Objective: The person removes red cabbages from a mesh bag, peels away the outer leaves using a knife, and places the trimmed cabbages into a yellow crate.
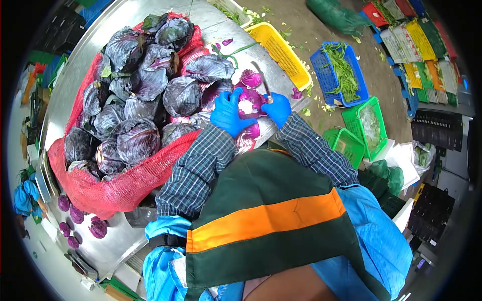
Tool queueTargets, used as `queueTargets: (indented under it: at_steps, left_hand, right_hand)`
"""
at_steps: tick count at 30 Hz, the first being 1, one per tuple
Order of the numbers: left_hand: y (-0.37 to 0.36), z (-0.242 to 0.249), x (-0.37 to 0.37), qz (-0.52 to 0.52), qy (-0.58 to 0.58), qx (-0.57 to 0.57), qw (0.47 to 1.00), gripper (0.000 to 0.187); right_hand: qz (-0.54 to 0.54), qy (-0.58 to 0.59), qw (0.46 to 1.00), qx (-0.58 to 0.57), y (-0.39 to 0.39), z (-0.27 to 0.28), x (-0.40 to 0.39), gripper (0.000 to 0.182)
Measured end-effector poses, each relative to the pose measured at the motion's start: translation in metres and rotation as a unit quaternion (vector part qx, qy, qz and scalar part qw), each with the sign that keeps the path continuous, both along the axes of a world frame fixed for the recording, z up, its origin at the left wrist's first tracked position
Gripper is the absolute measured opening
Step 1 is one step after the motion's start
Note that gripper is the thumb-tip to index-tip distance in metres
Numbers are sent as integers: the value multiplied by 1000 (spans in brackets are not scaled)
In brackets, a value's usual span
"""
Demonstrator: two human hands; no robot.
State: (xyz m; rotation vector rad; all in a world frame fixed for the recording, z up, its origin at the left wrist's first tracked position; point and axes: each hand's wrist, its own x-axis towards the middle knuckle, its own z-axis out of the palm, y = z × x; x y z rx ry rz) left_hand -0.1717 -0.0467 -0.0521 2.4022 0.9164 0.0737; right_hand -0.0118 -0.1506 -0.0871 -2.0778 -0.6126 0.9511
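A red cabbage (252, 96) with a pale cut patch sits on the metal table between my two gloved hands. My left hand (230, 114) grips its left side, thumb and fingers spread around it. In my right hand (278, 109) is a knife (263, 80), its handle in my fist and its dark, curved blade pointing up and away, beside the cabbage. Loose purple leaves (250, 79) lie just beyond. To the left, a red mesh sack (128, 188) is opened out under a heap of dark, unpeeled red cabbages (138, 140).
Several small purple cabbages (98, 227) lie at the table's near left. Past its right edge stand a yellow crate (287, 62), a blue basket (315, 62) of green leaves and green crates (374, 108). Leaf scraps litter the floor (321, 118).
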Motion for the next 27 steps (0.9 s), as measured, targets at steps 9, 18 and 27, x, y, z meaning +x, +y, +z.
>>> queueTargets:
  at_steps: [9, 18, 27]
  left_hand:
    - [7, -15, -22, 11, -98, -33, 995, 102]
    - [7, -14, -35, -4, -159, -58, 986, 101]
    - [-10, -12, -37, -8, -184, -45, 982, 101]
  right_hand:
    - [85, 175, 981, -13, 17, 10, 38, 38]
    - [204, -36, 978, -13, 22, 26, 40, 23]
    - [205, 62, 972, -97, 60, 25, 16, 41]
